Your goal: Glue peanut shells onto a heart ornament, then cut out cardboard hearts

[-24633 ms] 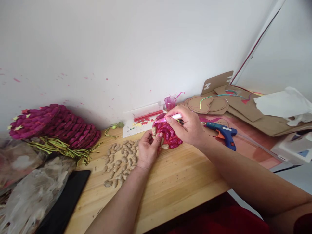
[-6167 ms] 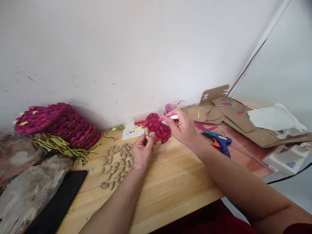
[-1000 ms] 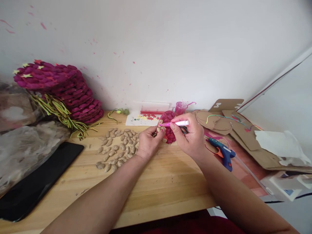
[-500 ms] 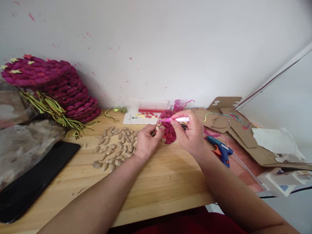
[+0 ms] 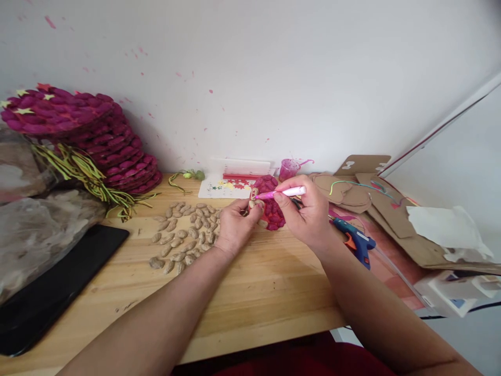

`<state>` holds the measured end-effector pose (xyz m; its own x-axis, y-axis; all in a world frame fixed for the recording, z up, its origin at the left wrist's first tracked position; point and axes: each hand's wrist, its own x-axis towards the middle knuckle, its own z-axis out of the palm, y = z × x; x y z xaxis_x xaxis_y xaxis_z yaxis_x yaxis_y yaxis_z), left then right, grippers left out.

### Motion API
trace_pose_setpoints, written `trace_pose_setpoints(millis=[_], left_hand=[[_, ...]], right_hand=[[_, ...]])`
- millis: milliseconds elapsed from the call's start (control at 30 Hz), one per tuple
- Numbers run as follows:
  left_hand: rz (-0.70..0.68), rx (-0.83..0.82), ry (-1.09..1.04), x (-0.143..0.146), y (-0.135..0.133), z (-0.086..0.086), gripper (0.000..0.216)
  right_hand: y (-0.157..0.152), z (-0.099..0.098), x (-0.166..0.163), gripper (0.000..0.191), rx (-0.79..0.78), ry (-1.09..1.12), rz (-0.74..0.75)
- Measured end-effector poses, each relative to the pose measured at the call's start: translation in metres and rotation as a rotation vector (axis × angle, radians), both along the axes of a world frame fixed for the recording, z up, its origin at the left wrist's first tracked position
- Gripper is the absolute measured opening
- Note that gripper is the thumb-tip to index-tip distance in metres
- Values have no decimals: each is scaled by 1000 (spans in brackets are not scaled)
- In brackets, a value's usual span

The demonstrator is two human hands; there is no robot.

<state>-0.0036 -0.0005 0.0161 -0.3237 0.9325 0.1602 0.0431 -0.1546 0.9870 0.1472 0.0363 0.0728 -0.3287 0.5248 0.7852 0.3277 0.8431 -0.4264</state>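
Right fingers pinch a slim white-and-pink pen-like tool [image 5: 294,191] over a round, magenta peanut-covered disc [image 5: 274,215] gripped by the left

The left hand [image 5: 238,225] is closed on the disc's left edge, its thumb pressed flat near the lower front; the other fingers curl behind, mostly hidden. The disc stands tilted between the two hands, above the wooden tabletop [image 5: 266,297]. Just above the left thumb, a few pale, largely unpainted peanuts [image 5: 253,194] show along the disc's rim.

The right hand [image 5: 307,213] has thumb and forefinger nearly together around the tool, which points left. Its pink tip is at those pale peanuts; whether it touches them is too small to tell.

Loose tan peanuts in their shells [image 5: 193,233] lie left of the left fingers. Just beyond the right fingers stands a pink-stained clear plastic cup [image 5: 288,171]. A blue glue gun with an orange trigger [image 5: 359,244] lies to their right, near the wrist.
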Motion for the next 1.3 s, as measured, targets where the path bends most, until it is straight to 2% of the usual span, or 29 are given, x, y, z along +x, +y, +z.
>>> trace_pose_setpoints(millis=[400,600,767,867,1033,1200,1300], left_hand=[[-47,1,-79,0,0,0,26],[-50,-41,-134,0,1,-3,25],[-81,-40,-177,1,0,-4,26],[-102,-53,-218,1,-1,-3,28],[-121,-70,-330,3,-1,0,27],[-141,-66,-395,3,0,1,30],[-147,-73,-414,3,1,0,32]], right_hand=[[-1,0,-3,4,-8,-70,2],[3,0,1,5,63,-32,-13],[3,-1,-1,4,-1,-60,17],[3,-1,-1,4,-9,-75,15],[6,-1,1,7,82,-48,19],[6,-1,1,4,21,-71,29],[6,0,1,5,49,-64,6]])
